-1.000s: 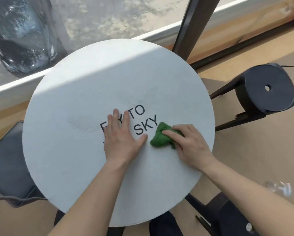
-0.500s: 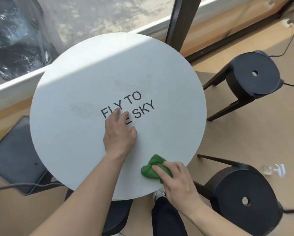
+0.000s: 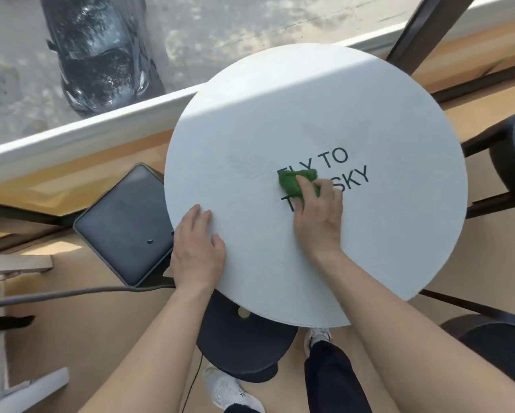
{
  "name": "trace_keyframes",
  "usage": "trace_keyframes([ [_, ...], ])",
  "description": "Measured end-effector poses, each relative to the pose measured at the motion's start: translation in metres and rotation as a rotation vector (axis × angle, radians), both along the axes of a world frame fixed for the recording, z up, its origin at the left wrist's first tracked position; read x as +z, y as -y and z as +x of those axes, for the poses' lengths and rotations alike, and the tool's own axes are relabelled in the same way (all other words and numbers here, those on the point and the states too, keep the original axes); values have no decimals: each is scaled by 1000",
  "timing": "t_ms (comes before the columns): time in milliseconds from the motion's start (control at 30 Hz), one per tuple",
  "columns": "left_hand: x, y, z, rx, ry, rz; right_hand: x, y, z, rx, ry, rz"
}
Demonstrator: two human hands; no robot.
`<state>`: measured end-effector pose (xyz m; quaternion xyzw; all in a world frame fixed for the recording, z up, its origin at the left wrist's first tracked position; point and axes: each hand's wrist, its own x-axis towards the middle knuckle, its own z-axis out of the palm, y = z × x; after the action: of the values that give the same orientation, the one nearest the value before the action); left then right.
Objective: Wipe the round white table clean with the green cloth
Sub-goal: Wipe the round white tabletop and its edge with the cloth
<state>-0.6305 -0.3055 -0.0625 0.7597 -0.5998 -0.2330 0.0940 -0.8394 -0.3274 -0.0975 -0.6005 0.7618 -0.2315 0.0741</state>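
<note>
Green cloth sits bunched into a small wad near the middle of the round white desk, pressed down on the printed lettering by the right hand, whose fingers lie closed over the top of it. The left hand is empty, spread flat with its palm at the near-left rim, bracing the top. The likeliest trouble, as I judge it, is coverage: a wad this tight touches only a narrow strip, so passes may leave bands unwiped, above all at the far sunlit edge and under the bracing palm. Leaning hard on that rim could also tip or rock the desk if its base is light. The faint feather-like marks just left of the cloth may be print, not dirt.
</note>
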Motion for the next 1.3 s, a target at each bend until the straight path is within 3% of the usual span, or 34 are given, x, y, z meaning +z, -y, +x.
trace_keyframes([
  [167, 10, 10, 1, 60, -10, 25, -5, -76, 73, 449, 53, 0],
  [267, 16, 26, -14, 92, 74, 103, -2, -83, 38, 799, 2, 17],
  [333, 19, 37, -31, 99, 106, 148, 3, -58, -3, 922, -71, 16],
  [400, 18, 49, -52, 79, 104, 145, 3, -16, -50, 804, -123, -15],
  [633, 3, 81, -112, 138, 51, 108, 10, 92, -217, -90, -109, 53],
  [733, 4, 88, -109, 157, 40, 106, 13, 108, -222, -398, -87, 88],
  [833, 7, 87, -89, 222, 16, 101, 15, 118, -158, -563, -63, 153],
  [933, 9, 83, -62, 332, -58, 58, 14, 114, -60, -363, -61, 123],
  [1100, 10, 74, -25, 474, -185, -102, 8, 62, 88, 213, 37, 80],
  [1200, 13, 68, -16, 531, -166, -115, 4, 15, 95, 535, 89, 88],
  [1300, 17, 57, -28, 403, -121, -126, 1, -32, 49, 723, 53, 112],
])
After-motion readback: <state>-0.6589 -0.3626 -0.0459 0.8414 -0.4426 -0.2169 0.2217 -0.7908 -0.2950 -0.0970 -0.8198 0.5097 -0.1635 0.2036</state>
